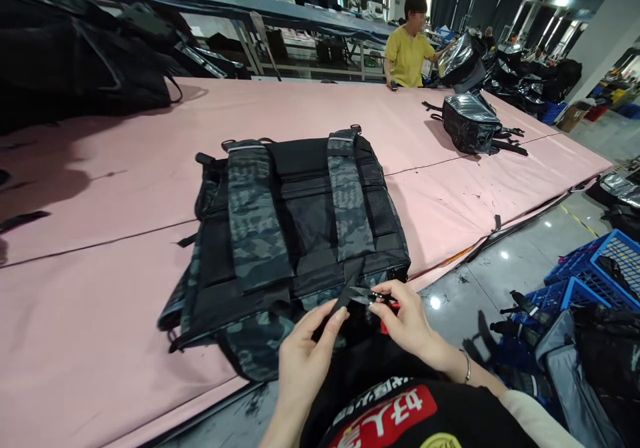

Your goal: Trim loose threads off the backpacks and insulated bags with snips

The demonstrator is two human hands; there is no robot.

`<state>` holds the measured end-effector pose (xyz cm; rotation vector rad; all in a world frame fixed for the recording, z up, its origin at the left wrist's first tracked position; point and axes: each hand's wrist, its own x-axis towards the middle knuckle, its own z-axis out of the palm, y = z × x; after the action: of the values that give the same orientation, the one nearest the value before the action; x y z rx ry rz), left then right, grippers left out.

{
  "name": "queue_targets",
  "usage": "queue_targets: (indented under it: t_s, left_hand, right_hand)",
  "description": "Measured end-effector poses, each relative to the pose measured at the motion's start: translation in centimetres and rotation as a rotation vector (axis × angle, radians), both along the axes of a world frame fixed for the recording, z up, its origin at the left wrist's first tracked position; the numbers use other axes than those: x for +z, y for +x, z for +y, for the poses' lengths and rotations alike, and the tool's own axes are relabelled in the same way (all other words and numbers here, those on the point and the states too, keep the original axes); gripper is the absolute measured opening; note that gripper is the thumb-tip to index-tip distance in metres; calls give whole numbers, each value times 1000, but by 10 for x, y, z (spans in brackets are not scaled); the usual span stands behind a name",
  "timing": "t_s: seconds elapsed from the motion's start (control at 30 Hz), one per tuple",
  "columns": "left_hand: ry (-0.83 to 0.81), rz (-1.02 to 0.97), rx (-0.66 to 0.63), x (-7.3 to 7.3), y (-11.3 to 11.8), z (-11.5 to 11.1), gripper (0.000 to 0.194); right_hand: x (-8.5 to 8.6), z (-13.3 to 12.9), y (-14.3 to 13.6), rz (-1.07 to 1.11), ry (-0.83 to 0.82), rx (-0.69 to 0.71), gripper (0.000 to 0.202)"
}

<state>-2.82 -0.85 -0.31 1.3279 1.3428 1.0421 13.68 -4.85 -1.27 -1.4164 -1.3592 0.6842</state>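
Note:
A black and dark camouflage backpack [307, 218] lies with its two shoulder straps facing up, near the front edge of the pink-covered table [130, 301]. At its lower edge, my left hand [307, 351] is closed, pinching a black webbing strap [341, 300] between thumb and fingers. My right hand [407, 318] grips small thread snips [361, 295]. Their pointed metal blades reach left, right beside the strap; whether they touch it I cannot tell. Something red [390, 318] shows under my right hand.
Large black bags [75, 61] are piled at the far left. A shiny black bag [473, 125] sits at the right. Behind the table, a person in yellow [409, 55] handles a silvery bag [457, 61]. Blue crates [580, 268] with bags stand on the floor at right.

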Motion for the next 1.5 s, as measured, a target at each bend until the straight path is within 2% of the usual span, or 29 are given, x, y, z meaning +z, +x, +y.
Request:
queue_targets:
  t_s: [0.17, 0.37, 0.53, 0.63, 0.73, 0.8, 0.9, 1.03, 1.1, 1.2, 1.27, 1.37, 1.43, 1.5]
  left_hand:
    - [29, 53, 4, -6, 0, -2, 30]
    - [77, 98, 28, -12, -1, -5, 33]
    - [184, 217, 87, -15, 0, -11, 34]
    - [325, 261, 97, -13, 2, -11, 24]
    - [572, 352, 87, -10, 4, -10, 8]
    - [695, 430, 65, -10, 5, -9, 7]
    - [757, 500, 50, -11, 5, -9, 10]
    - [678, 399, 10, -16, 2, -15, 7]
    - [564, 282, 24, -17, 0, -19, 15]
    - [342, 153, 68, -17, -2, -19, 35]
    - [247, 143, 48, -18, -4, -15, 35]
    - [209, 155, 38, -21, -6, -8, 27]
    - [216, 151, 65, -23, -6, -6, 26]
    - [241, 161, 84, -26, -6, -6, 27]
  right_hand:
    - [2, 5, -3, -156, 118, -25, 12]
    - [0, 5, 0, -63, 58, -35, 12]
    - [2, 5, 5, -122, 77, 16, 9]
    - [2, 8, 5, 13, 27, -6, 10]
    - [0, 13, 1, 170, -48, 16, 16]
    - [-2, 17, -4, 175, -103, 38, 21]
    - [-2, 23, -16, 148, -195, 63, 22]
    - [1, 33, -29, 208, -195, 71, 27]
    - [1, 37, -33, 410, -206, 108, 31]
    - [0, 41, -36, 810, -307, 217, 38]
    - [-2, 41, -37, 942, -345, 249, 41]
    - [-6, 40, -36, 915, -343, 230, 40]
    - [-8, 37, -35, 808, -327, 217, 37]
    - [-6, 32, -31, 638, -242, 181, 31]
